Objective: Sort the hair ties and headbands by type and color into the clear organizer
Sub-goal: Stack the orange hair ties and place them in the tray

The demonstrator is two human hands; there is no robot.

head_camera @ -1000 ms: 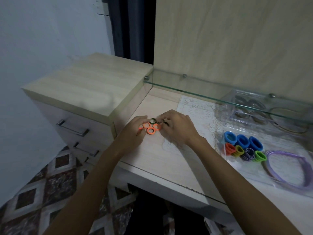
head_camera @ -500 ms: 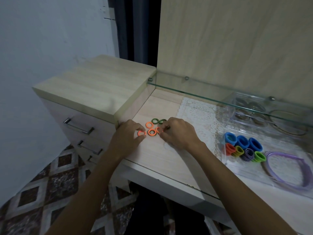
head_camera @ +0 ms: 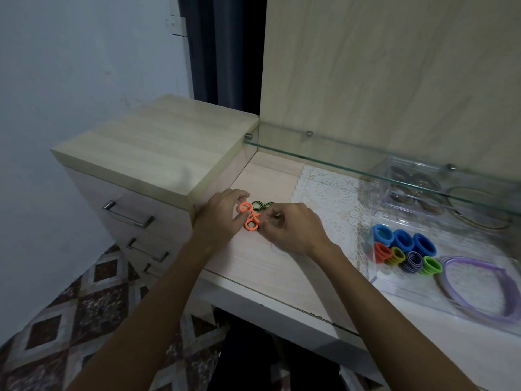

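Small orange hair ties (head_camera: 249, 218) lie bunched on the desk between my hands. My left hand (head_camera: 221, 218) pinches one of them and lifts its upper loop. My right hand (head_camera: 293, 228) closes its fingertips on the right side of the same bunch. Two dark green hair ties (head_camera: 260, 205) rest on the desk just behind. The clear organizer (head_camera: 375, 273) at right holds blue hair ties (head_camera: 403, 239), a red, a yellow-green, a striped navy and a green one (head_camera: 430, 265), and a purple headband (head_camera: 479, 286).
A raised drawer unit (head_camera: 158, 153) stands left of the desk recess. A glass shelf (head_camera: 366, 167) spans above the desk, with a second clear box (head_camera: 414, 187) and a thin headband (head_camera: 473, 210) beneath it. A white lace mat (head_camera: 329, 198) lies mid-desk.
Both hands closed in on the orange ties, which lay spread flat on the desk before; my left hand now lifts one. The camera drifted slightly left.
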